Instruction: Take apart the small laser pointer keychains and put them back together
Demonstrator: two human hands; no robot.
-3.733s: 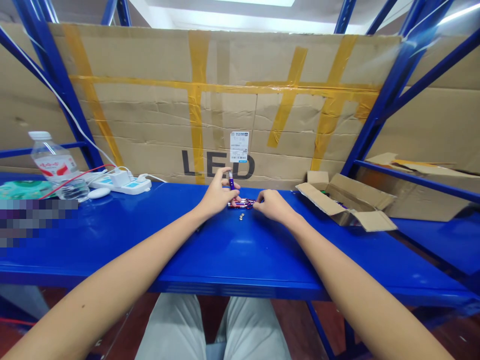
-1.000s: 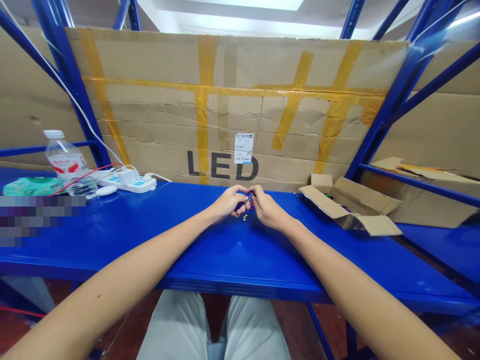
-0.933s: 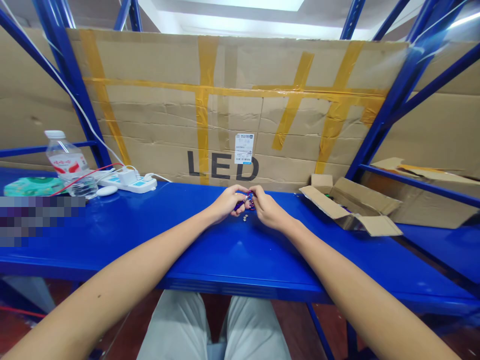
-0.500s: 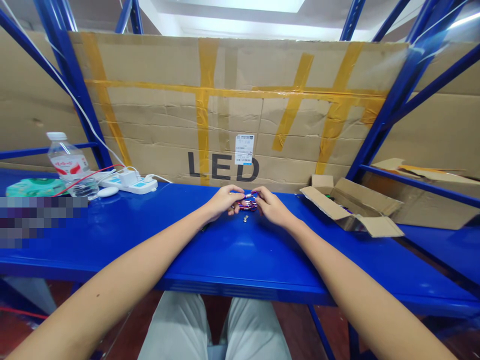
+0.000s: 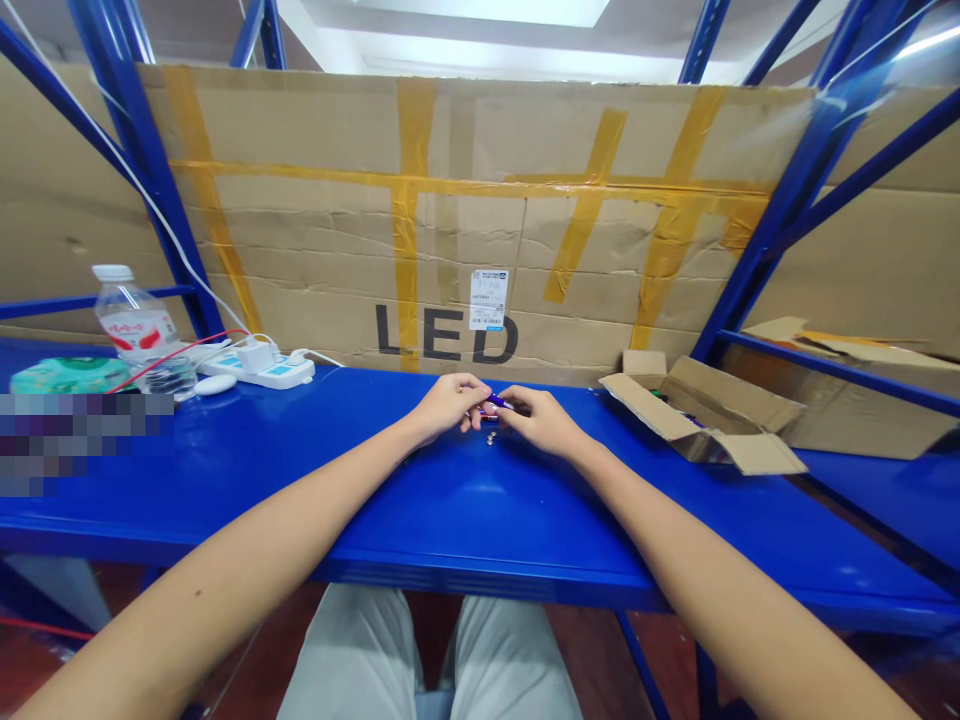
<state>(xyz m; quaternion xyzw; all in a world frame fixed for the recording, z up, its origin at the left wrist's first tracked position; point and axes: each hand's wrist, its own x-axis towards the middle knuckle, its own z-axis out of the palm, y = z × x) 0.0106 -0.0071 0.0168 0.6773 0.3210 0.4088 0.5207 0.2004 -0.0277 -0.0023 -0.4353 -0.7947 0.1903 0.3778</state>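
Over the middle of the blue table, my left hand [image 5: 454, 402] pinches one end of a small shiny purple metal tube [image 5: 498, 400]. The fingers of my right hand [image 5: 534, 414] close on the tube's other end, so the two hands nearly meet. Under the fingers lie more shiny purple-red metal pieces [image 5: 489, 416], mostly covered by the hands. Just in front of them, a few tiny silvery round pieces [image 5: 490, 438], like button cells, rest on the table. Fine detail of the tube is too small to make out.
An open cardboard box [image 5: 705, 415] with small items stands on the right. At the left are a plastic water bottle [image 5: 139, 330], a green packet [image 5: 67, 375] and a white power strip [image 5: 277, 368] with cables. A large cardboard sheet [image 5: 315, 250] walls off the back.
The tube between my hands has turned from near level to slanting down to the right. My right hand has shifted slightly lower, covering more of the purple-red pieces below.
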